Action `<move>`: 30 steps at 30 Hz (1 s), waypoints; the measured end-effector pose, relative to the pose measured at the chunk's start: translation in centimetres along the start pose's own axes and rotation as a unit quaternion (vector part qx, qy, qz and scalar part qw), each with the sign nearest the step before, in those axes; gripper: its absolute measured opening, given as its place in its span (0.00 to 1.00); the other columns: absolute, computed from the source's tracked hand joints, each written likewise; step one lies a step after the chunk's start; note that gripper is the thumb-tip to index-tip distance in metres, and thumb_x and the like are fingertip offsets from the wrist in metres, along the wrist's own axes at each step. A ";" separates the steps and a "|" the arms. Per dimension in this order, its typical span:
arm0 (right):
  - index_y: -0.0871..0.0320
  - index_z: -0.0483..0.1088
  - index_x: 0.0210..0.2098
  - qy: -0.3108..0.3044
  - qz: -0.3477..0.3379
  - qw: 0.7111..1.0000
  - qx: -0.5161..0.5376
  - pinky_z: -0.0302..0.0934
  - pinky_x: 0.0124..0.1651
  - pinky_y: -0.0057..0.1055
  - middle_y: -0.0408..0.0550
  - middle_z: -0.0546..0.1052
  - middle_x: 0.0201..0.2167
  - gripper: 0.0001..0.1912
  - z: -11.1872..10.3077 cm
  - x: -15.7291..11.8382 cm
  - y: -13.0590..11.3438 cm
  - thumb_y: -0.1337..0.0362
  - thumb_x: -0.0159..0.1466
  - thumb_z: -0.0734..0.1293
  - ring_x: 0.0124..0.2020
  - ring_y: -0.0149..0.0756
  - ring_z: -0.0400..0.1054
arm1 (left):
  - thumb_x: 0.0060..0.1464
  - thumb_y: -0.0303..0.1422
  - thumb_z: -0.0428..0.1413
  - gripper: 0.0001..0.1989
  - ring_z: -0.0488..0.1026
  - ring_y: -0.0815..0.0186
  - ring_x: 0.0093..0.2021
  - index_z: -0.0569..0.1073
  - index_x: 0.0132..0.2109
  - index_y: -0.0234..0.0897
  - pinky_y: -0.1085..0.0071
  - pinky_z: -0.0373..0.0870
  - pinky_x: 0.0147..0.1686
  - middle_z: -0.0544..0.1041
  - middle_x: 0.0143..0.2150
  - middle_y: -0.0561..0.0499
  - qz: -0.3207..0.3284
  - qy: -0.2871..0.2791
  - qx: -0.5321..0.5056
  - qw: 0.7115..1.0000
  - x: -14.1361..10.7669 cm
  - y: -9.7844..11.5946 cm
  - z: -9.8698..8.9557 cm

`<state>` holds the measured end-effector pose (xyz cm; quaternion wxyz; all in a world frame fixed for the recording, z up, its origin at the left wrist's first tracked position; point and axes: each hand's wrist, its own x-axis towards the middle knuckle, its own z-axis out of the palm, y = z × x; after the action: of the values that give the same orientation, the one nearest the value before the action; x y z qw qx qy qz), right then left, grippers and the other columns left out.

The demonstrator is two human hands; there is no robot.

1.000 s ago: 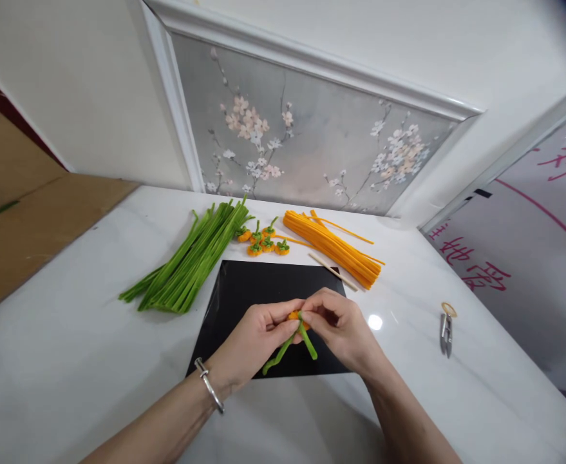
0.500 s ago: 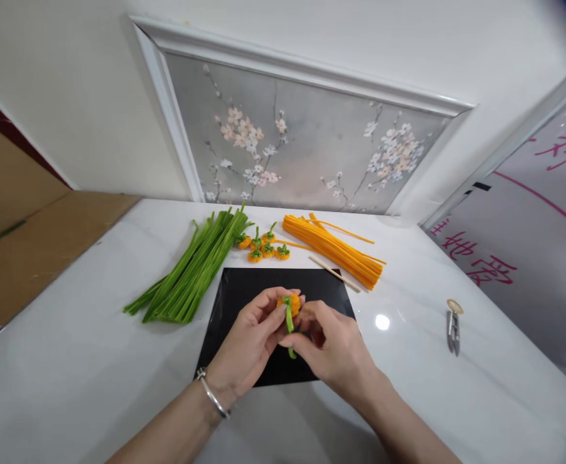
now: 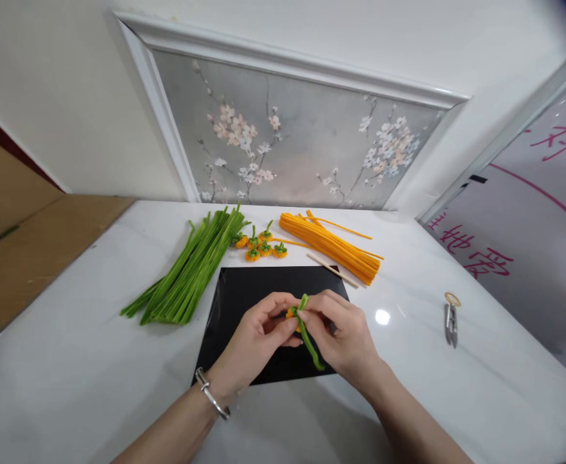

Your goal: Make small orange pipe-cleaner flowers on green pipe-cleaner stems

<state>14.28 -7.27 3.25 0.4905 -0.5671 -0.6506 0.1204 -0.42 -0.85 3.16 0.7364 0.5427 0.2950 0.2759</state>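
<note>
Over the black mat (image 3: 244, 283), my left hand (image 3: 263, 335) pinches a small orange pipe-cleaner pumpkin (image 3: 290, 313), mostly covered by the fingers. My right hand (image 3: 343, 328) is closed on a green pipe cleaner (image 3: 313, 351) at the pumpkin's top. One end of that stem sticks up past the fingertips and the longer end hangs down toward the mat. Beyond the mat lie several finished-looking orange pumpkins with green tops (image 3: 264, 248).
A bundle of green pipe cleaners (image 3: 190, 270) lies left of the mat, an orange bundle (image 3: 333, 245) behind right. A thin wooden stick (image 3: 328, 267) crosses the mat's far corner. Small metal snips (image 3: 451, 322) rest at the right. A cardboard box (image 3: 22, 258) borders the left.
The right hand has shifted its pinch up to the top of the pumpkin. The green pipe cleaner now slants across it, and the orange part is more hidden by the fingers.
</note>
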 end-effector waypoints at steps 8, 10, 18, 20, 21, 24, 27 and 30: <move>0.56 0.70 0.36 0.009 0.003 1.000 0.001 0.65 0.32 0.26 0.46 0.76 0.31 0.06 -0.5 0.2 0.5 0.67 0.66 0.61 0.29 0.32 0.69 | 0.55 0.33 0.59 0.06 0.74 0.69 0.38 0.71 0.37 0.35 0.72 0.76 0.41 0.75 0.42 0.51 0.026 -0.011 0.032 0.999 0.2 0.1 -0.7; 0.57 0.70 0.36 0.002 0.035 0.999 -0.003 0.63 0.28 0.25 0.44 0.76 0.29 0.05 -0.9 0.2 0.4 0.65 0.65 0.63 0.25 0.30 0.67 | 0.56 0.34 0.58 0.06 0.75 0.67 0.42 0.71 0.38 0.36 0.70 0.76 0.43 0.76 0.46 0.50 0.044 0.011 0.029 0.999 0.2 -0.1 -0.8; 0.55 0.73 0.33 -0.052 -0.020 0.997 -0.048 0.63 0.36 0.30 0.43 0.77 0.28 0.04 -1.1 0.2 0.1 0.70 0.61 0.67 0.29 0.33 0.69 | 0.57 0.34 0.57 0.06 0.75 0.65 0.44 0.72 0.39 0.36 0.68 0.76 0.44 0.76 0.50 0.47 0.121 0.089 0.105 0.983 0.4 -0.8 -1.1; 0.55 0.72 0.35 -0.051 0.008 0.998 -0.022 0.62 0.33 0.28 0.43 0.77 0.29 0.05 -0.8 0.0 0.1 0.71 0.61 0.67 0.29 0.32 0.68 | 0.58 0.34 0.55 0.07 0.76 0.65 0.44 0.73 0.41 0.36 0.68 0.76 0.45 0.76 0.49 0.47 0.125 0.085 0.121 0.981 0.5 -1.0 -1.1; 0.55 0.71 0.36 -0.052 0.033 0.998 0.003 0.62 0.30 0.26 0.43 0.76 0.29 0.06 -0.7 -0.1 0.0 0.71 0.60 0.66 0.27 0.31 0.68 | 0.58 0.34 0.55 0.07 0.76 0.65 0.44 0.73 0.41 0.36 0.68 0.76 0.45 0.76 0.49 0.47 0.127 0.083 0.128 0.980 0.5 -1.1 -1.1; 0.55 0.68 0.38 -0.075 0.120 0.983 0.117 0.61 0.26 0.24 0.39 0.71 0.25 0.06 -0.4 -0.2 -0.2 0.70 0.61 0.65 0.23 0.27 0.65 | 0.60 0.33 0.53 0.08 0.76 0.65 0.45 0.73 0.44 0.36 0.68 0.75 0.47 0.77 0.48 0.47 0.141 0.077 0.157 0.974 0.6 -1.2 -1.2; 0.56 0.68 0.40 -0.105 0.187 0.945 0.248 0.64 0.27 0.24 0.39 0.70 0.25 0.06 -0.3 -0.1 -0.5 0.68 0.62 0.64 0.23 0.26 0.65 | 0.60 0.33 0.53 0.09 0.76 0.64 0.46 0.74 0.46 0.36 0.68 0.74 0.47 0.78 0.48 0.47 0.156 0.079 0.202 0.964 0.5 -1.3 -1.2; 0.58 0.69 0.39 -0.112 0.214 0.915 0.322 0.65 0.27 0.23 0.38 0.70 0.25 0.06 -0.2 0.1 -0.6 0.67 0.60 0.66 0.22 0.24 0.65 | 0.60 0.32 0.52 0.10 0.76 0.63 0.46 0.74 0.46 0.37 0.68 0.73 0.48 0.77 0.49 0.46 0.176 0.088 0.250 0.948 0.4 -1.4 -1.2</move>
<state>14.11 -7.44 3.81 0.5326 -0.4870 -0.4905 0.4883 -0.89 -0.18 1.48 0.4878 0.7261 0.3180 0.3657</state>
